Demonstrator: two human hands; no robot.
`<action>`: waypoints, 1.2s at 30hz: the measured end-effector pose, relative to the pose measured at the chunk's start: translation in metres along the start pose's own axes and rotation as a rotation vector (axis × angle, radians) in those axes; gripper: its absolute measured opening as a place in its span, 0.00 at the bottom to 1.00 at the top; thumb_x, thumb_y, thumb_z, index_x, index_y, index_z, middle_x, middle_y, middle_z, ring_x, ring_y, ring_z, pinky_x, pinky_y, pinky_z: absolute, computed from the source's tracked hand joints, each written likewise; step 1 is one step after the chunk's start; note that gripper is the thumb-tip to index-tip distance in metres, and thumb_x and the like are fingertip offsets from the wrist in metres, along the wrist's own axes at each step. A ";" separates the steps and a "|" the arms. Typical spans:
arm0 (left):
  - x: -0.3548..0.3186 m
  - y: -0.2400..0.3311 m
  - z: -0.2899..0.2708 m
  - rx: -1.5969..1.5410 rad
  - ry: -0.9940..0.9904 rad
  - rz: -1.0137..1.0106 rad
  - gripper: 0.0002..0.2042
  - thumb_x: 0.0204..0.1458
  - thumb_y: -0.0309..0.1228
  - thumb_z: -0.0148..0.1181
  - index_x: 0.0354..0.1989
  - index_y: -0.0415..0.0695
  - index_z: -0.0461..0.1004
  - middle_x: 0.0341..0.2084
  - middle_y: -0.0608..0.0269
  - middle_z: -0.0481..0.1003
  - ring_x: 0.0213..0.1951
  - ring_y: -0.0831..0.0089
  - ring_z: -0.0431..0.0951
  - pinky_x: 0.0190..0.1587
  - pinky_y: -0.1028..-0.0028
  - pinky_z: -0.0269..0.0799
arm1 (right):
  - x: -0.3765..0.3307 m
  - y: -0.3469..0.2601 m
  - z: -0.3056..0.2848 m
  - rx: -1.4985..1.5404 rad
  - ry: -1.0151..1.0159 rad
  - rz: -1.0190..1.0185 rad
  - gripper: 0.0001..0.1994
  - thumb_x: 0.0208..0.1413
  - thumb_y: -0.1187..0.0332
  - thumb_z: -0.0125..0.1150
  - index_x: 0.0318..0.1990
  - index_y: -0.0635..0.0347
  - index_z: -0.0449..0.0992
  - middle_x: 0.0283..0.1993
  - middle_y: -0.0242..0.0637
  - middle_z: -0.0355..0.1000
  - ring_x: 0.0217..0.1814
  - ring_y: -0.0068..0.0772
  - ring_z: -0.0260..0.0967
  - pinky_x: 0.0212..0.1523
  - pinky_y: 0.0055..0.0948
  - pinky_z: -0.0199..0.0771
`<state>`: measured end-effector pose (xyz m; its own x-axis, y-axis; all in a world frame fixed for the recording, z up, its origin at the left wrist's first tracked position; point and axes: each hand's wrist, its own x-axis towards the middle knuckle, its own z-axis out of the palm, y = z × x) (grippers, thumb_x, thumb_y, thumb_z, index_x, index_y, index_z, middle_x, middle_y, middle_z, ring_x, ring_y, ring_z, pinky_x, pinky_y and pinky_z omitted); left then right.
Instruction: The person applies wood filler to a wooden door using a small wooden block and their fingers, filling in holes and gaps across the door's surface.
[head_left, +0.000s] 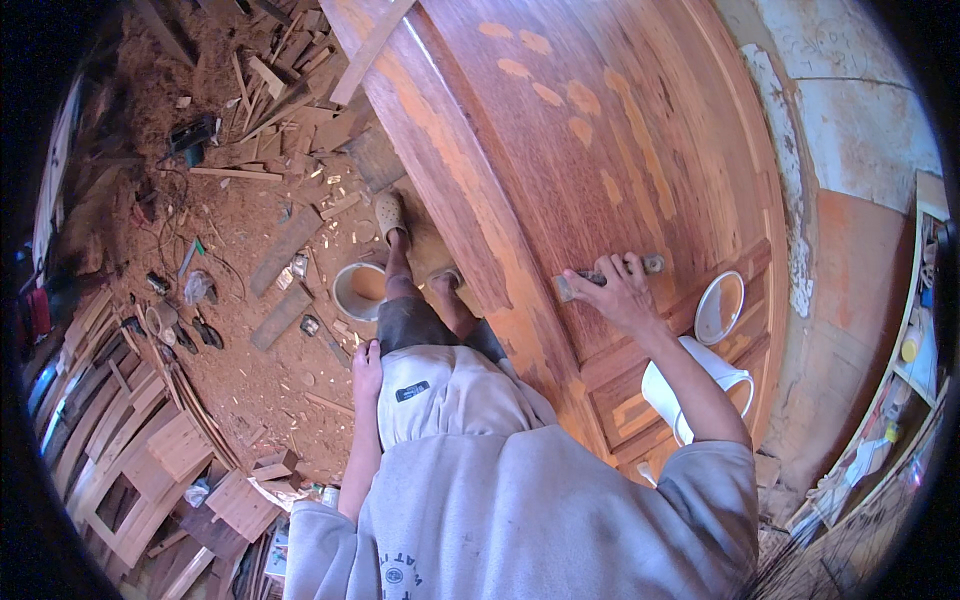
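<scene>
My right hand (625, 297) grips a putty knife (653, 264) against a large reddish-brown wooden door (490, 130). The knife's blade points left and rests low on the panel; the fingers cover much of the handle. Orange filler patches (583, 97) and long streaks mark the wood. Just right of that hand, a round white lid (735, 300) carrying orange paste lies on the door. A white bucket (665, 392) lies partly hidden under my right forearm. Down at my side, my left hand (367, 372) rests against my thigh, apart from the door, with no tool visible in it.
On the floor to the left, a white bucket (343, 300) with orange content stands by my legs. Wood offcuts (285, 245), shavings and cables are scattered beyond it. Stacked boards (175, 445) fill the lower left. Shelves (915, 370) line the right wall.
</scene>
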<state>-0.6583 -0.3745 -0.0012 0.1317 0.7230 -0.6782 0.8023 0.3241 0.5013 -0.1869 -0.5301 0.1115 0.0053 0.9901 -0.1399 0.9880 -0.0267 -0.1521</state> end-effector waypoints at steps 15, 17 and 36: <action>0.002 -0.010 0.002 -0.078 -0.014 -0.084 0.23 0.64 0.45 0.48 0.52 0.34 0.73 0.47 0.40 0.77 0.52 0.51 0.76 0.57 0.61 0.68 | 0.031 -0.020 -0.056 -0.063 -0.228 0.111 0.18 0.59 0.61 0.57 0.57 0.37 0.76 0.40 0.40 0.66 0.52 0.42 0.64 0.58 0.47 0.56; 0.001 -0.020 0.004 -0.058 -0.012 -0.085 0.23 0.64 0.45 0.48 0.51 0.34 0.74 0.47 0.40 0.77 0.52 0.51 0.76 0.57 0.61 0.68 | 0.034 -0.013 -0.050 -0.014 -0.233 0.053 0.18 0.59 0.61 0.57 0.57 0.36 0.76 0.40 0.39 0.66 0.51 0.41 0.64 0.58 0.47 0.56; -0.004 -0.020 0.004 -0.128 0.020 -0.019 0.22 0.64 0.43 0.48 0.51 0.33 0.73 0.46 0.41 0.77 0.49 0.55 0.77 0.55 0.64 0.70 | 0.030 -0.021 -0.040 -0.402 -0.212 -0.033 0.18 0.61 0.62 0.55 0.59 0.36 0.75 0.42 0.41 0.67 0.48 0.40 0.65 0.55 0.48 0.59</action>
<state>-0.6731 -0.3861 -0.0108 0.1043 0.7274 -0.6783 0.7238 0.4122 0.5534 -0.2017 -0.4940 0.1496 -0.0174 0.9386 -0.3446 0.9689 0.1010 0.2259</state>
